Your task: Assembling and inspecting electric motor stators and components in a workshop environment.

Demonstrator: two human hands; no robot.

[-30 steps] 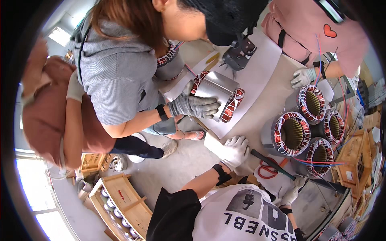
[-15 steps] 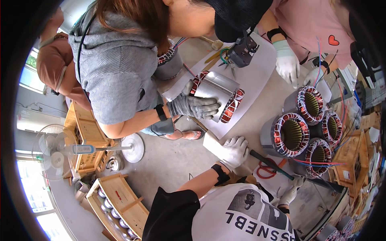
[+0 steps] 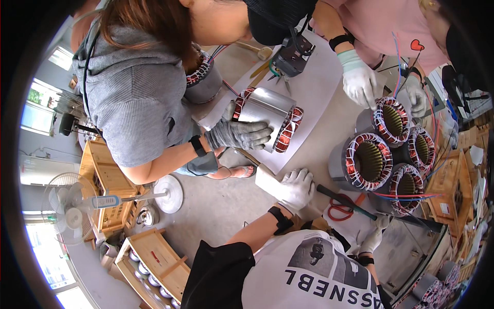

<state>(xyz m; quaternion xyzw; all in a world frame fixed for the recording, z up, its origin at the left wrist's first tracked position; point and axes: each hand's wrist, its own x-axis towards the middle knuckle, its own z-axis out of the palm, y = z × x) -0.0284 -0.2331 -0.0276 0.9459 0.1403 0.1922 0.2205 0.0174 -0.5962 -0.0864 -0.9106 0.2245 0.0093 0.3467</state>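
In the head view, a pause at the edge of the table (image 3: 316, 154) is judged to be in hand: neither a stator nor a wire is being handled by the wearer. The left hand (image 3: 298, 189) is rested beside a white piece (image 3: 267, 184) at the edge, with its fingers bent and close together; whether anything is gripped beneath the palm cannot be told. The right hand (image 3: 374, 236) is held at the near end of a dark rod (image 3: 342, 199), its fingertips apparently touching it; whether they are closed around it cannot be told. The rod is laid between the two hands, across red scissors (image 3: 338, 211). For it to be lifted, a full wrap of the right fingers would be called for, with the scissors kept clear. Beyond, a lying stator (image 3: 272, 105) is steadied by a co-worker's grey glove (image 3: 249, 135); four upright stators (image 3: 338, 159) are grouped at the right, the farthest reached by another co-worker's white glove (image 3: 360, 82).
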